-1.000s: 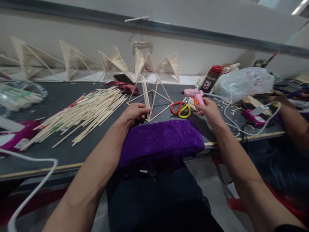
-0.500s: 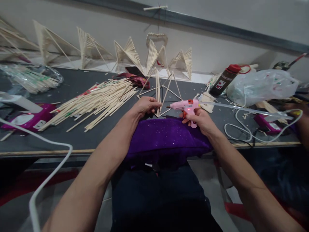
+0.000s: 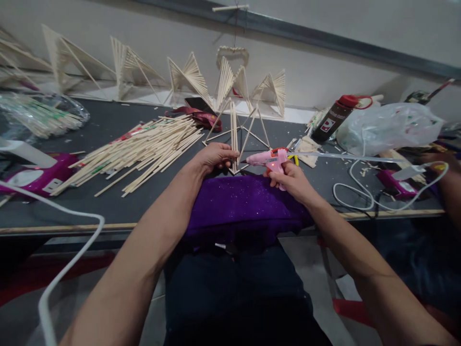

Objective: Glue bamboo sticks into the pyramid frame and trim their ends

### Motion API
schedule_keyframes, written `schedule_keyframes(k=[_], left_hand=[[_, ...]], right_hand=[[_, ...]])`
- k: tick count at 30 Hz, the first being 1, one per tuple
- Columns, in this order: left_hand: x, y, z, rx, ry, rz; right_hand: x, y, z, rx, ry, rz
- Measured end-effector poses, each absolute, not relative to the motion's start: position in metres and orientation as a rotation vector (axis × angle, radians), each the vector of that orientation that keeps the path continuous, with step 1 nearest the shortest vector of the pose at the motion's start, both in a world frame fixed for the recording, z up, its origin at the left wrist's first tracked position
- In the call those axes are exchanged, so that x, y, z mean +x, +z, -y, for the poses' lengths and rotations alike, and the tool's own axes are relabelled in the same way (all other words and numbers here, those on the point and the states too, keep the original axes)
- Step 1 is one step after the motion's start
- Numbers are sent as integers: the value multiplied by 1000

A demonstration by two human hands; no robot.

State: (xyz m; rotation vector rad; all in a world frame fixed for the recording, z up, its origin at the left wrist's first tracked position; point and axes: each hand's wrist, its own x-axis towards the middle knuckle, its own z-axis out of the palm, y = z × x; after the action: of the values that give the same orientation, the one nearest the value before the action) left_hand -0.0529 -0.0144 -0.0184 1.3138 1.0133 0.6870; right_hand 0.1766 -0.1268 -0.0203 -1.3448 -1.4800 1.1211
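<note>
My right hand (image 3: 284, 176) is wrapped round the handle of a pink glue gun (image 3: 264, 158), its nozzle pointing left. The tip comes close to the lower part of a small stick frame (image 3: 255, 115); whether it touches cannot be told. A long clear glue stick (image 3: 334, 155) sticks out of the gun's back. My left hand (image 3: 219, 156) pinches the upright wooden sticks (image 3: 234, 127) at the near corner of the frame, fingertips closed around them. Under both wrists lies a purple cloth (image 3: 245, 199) with pale specks.
A pile of loose sticks (image 3: 154, 146) lies left of the frame. Twisted stick models (image 3: 189, 77) line the wall. A dark bottle (image 3: 333, 117), a plastic bag (image 3: 391, 127) and a white cable (image 3: 347, 202) are on the right; another person's arm (image 3: 446, 182) shows at the edge.
My right hand has brought the glue gun slightly left and down, its nozzle now nearer the sticks and my left fingers. My left hand keeps its pinch. The whole view shifts slightly.
</note>
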Motion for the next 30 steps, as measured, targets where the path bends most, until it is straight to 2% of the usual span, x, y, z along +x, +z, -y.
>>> schedule_keyframes(k=[30], left_hand=[[-54, -14, 11, 1328, 571, -1052]], right_hand=[[177, -30, 120, -1353, 956, 1624]])
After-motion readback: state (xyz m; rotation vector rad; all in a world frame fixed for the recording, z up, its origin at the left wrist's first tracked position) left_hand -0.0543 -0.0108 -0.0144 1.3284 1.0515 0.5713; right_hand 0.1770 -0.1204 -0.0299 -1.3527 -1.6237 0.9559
